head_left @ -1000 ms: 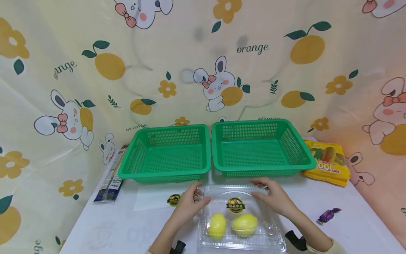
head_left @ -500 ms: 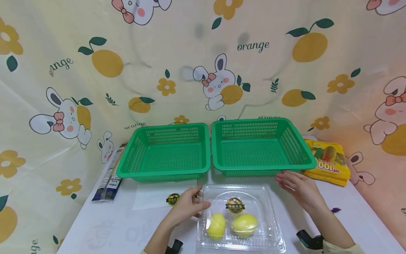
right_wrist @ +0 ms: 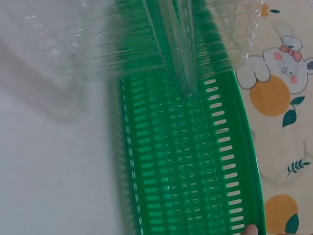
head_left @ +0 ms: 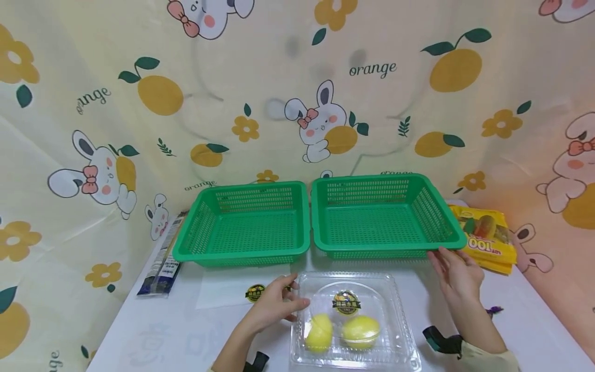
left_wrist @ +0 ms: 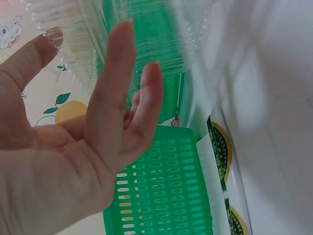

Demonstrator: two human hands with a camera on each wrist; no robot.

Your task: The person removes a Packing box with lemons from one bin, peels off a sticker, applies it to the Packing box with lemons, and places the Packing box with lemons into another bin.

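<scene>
A clear plastic clamshell box (head_left: pixel 390 310) with a round black-and-gold label and two yellow lemon-like fruits (head_left: pixel 361 332) lies on the white table. My left hand (head_left: pixel 274 302) is at its left edge, the thumb over the rim and the other fingers loosely extended along the side wall, as the left wrist view shows. My right hand (head_left: pixel 460 276) is at the front right corner of the right green basket (head_left: pixel 386 248), its fingers meeting the rim. In the right wrist view only a fingertip (right_wrist: pixel 250 229) shows on that rim; the rest of the hand is out of frame.
Beside the right basket stands a left green basket (head_left: pixel 241 256). A yellow candy bag (head_left: pixel 492 240) lies far right, a dark slim packet (head_left: pixel 160 274) far left. Near my right wrist is a purple wrapped candy (head_left: pixel 495 311); labels on a white sheet (head_left: pixel 223 289) lie left.
My right hand has left the box's right side and moved right to the right basket's front corner. The left hand stays at the box's left edge. Box and baskets keep their places.
</scene>
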